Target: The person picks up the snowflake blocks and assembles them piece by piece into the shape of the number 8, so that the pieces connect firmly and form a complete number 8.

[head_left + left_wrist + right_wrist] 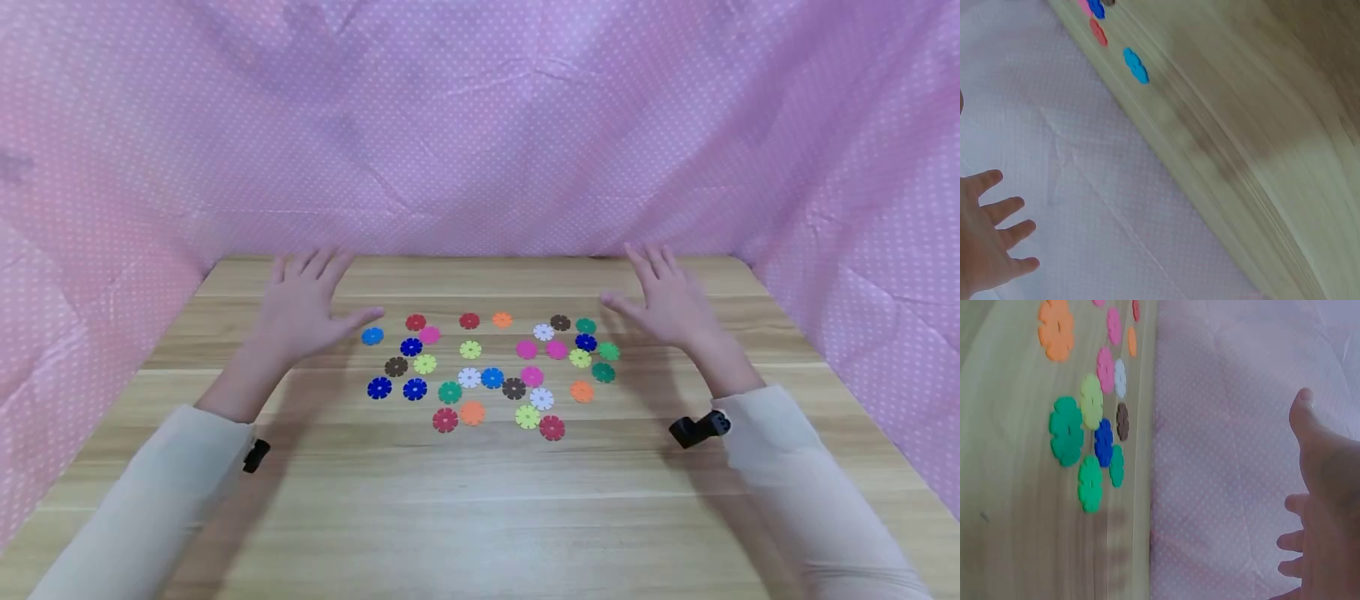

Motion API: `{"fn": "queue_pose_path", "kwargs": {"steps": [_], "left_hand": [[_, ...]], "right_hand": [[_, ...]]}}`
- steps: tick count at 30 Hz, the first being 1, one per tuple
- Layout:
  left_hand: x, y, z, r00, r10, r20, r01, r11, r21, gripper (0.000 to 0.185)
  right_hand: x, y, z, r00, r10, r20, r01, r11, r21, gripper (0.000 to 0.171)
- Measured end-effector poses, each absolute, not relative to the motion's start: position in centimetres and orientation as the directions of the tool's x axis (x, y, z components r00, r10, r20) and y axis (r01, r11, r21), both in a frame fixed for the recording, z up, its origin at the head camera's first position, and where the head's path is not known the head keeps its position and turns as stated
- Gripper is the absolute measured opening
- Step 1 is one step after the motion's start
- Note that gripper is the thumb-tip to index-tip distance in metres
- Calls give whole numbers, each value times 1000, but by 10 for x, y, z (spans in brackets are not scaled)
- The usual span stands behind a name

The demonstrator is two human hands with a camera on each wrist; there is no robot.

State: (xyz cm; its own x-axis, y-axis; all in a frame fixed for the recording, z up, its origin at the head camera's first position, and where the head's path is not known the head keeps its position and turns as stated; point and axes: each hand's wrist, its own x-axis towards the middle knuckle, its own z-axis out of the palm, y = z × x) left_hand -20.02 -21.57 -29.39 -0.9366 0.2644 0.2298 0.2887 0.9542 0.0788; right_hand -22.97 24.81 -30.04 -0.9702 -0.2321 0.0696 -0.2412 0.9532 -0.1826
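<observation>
Many flat, notched plastic discs lie scattered on the wooden table (480, 492), among them a light blue disc (372, 336), a brown disc (396, 367), an orange disc (582, 392) and a bright green disc (609, 352). Left of them my left hand (300, 312) hovers with fingers spread, nearest the light blue disc. On the other side hovers my right hand (665, 304), its fingers straight and apart, close to the green discs. Neither hand touches a disc. The right wrist view shows the dark green disc (1067, 431) lying flat, apart from the right hand (1329, 487).
A pink cloth with white dots (480, 125) hangs behind the table and along both sides. Small black devices (700, 428) sit at both wrists, by the light sleeves (780, 458). The discs lie mid-table, with bare wood in front of them.
</observation>
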Motion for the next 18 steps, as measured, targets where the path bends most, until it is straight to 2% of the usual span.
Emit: {"fn": "queue_pose_path", "kwargs": {"steps": [5, 8, 12, 18], "left_hand": [[-197, -200, -299, -898, 326, 297, 366, 927, 88, 87], [-193, -188, -300, -885, 363, 291, 403, 911, 87, 83], [-187, -173, -304, -870, 426, 247, 468, 872, 142, 76], [-185, -154, -325, -825, 537, 178, 566, 783, 260, 70]], "right_hand": [[-223, 237, -302, -951, -281, 126, -303, 930, -207, 88], [-220, 229, -304, -942, -312, 122, -333, 915, -230, 87], [-218, 217, -311, -931, -351, 97, -364, 891, -272, 85], [-216, 199, -329, -882, -466, 74, -466, 835, -291, 90]]}}
